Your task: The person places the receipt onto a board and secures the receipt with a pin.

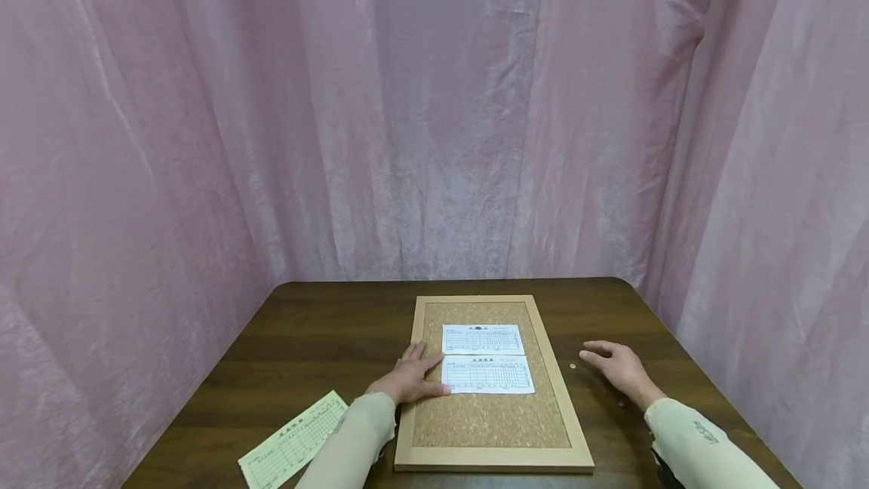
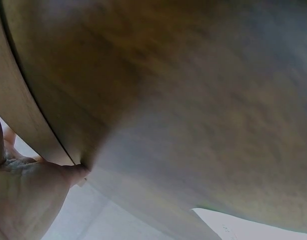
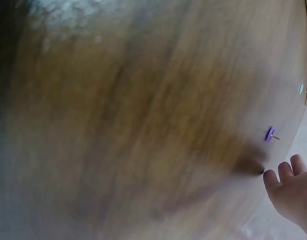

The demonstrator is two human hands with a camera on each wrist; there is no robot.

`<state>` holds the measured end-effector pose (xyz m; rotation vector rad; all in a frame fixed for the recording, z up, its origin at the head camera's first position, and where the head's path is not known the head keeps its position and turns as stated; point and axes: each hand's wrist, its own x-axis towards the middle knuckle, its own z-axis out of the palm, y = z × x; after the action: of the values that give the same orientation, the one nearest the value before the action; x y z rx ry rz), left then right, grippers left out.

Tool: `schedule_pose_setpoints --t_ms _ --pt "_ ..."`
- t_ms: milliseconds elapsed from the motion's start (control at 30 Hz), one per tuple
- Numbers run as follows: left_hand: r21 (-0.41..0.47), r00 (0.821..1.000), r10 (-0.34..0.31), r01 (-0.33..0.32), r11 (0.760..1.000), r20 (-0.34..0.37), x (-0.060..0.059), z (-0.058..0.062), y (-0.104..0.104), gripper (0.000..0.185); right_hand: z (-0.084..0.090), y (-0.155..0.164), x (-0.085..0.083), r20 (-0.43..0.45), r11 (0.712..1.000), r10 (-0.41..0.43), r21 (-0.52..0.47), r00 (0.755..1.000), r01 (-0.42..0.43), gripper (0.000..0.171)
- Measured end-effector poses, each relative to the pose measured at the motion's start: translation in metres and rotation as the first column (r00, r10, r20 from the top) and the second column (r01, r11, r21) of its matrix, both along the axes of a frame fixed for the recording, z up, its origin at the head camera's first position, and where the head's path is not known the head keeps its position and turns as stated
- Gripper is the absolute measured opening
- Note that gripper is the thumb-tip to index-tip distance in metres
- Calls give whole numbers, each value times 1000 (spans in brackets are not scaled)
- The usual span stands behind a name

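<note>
The left hand point(image 1: 407, 379) lies flat, fingers straight, pinning the lower paper slip point(image 1: 487, 376) on the cork board point(image 1: 489, 429) at lower centre. The right hand point(image 1: 621, 370) hovers relaxed, its grip holding nothing, near a pushpin point(image 1: 572, 366) on the bench point(image 1: 326, 338). The slip could skew if pressure eases.

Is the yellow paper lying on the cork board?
No, the yellow paper lies on the wooden table left of the cork board, which bears only two white slips.

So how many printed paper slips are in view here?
3: two white printed slips on the cork board, one farther, one nearer under the left hand; a pale yellow slip on the table's near-left. None seem hidden.
</note>
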<state>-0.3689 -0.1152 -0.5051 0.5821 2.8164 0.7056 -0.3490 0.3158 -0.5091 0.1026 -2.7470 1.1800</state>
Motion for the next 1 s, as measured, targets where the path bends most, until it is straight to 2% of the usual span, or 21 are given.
schedule_pose_setpoints --t_ms 267,700,1000 --pt "1 1000 -5 5 1000 -3 -2 0 0 81 -2 -4 0 8 999 3 -34 1000 -3 37" --pt "0 1000 -10 10 1000 6 2 8 1 80 -9 -7 -1 -1 999 39 23 999 -39 33" --pt "-8 1000 -8 8 1000 1 2 4 1 80 -16 -8 -4 -19 994 50 97 999 -48 28"
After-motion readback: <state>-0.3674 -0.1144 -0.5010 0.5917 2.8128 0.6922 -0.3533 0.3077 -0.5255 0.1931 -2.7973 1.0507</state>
